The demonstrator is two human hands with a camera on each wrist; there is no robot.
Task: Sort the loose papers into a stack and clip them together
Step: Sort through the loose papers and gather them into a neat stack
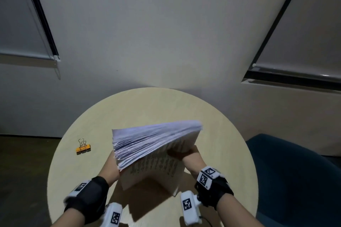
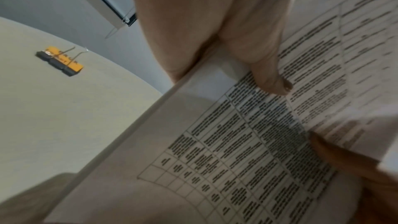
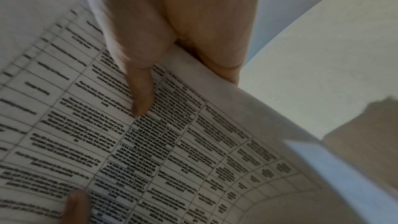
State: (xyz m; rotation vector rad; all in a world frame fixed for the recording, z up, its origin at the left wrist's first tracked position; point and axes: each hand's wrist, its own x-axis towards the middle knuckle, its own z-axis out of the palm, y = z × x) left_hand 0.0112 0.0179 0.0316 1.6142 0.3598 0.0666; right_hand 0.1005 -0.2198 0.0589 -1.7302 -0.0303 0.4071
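Observation:
A thick stack of printed papers (image 1: 155,145) stands on its lower edge on the round table (image 1: 92,171), tilted, its top edges fanned out. My left hand (image 1: 112,166) grips the stack's left side, thumb (image 2: 269,77) pressed on the printed front sheet (image 2: 237,159). My right hand (image 1: 188,155) grips the right side, thumb (image 3: 140,94) on the same sheet (image 3: 150,151); the other fingers are behind the paper. An orange binder clip (image 1: 83,148) lies on the table to the left, also seen as the clip (image 2: 60,60) in the left wrist view.
A dark blue chair (image 1: 295,180) stands right of the table. A pale wall (image 1: 166,33) rises behind, with roller blinds (image 1: 24,24) on both sides. Bare tabletop lies between the clip and the stack.

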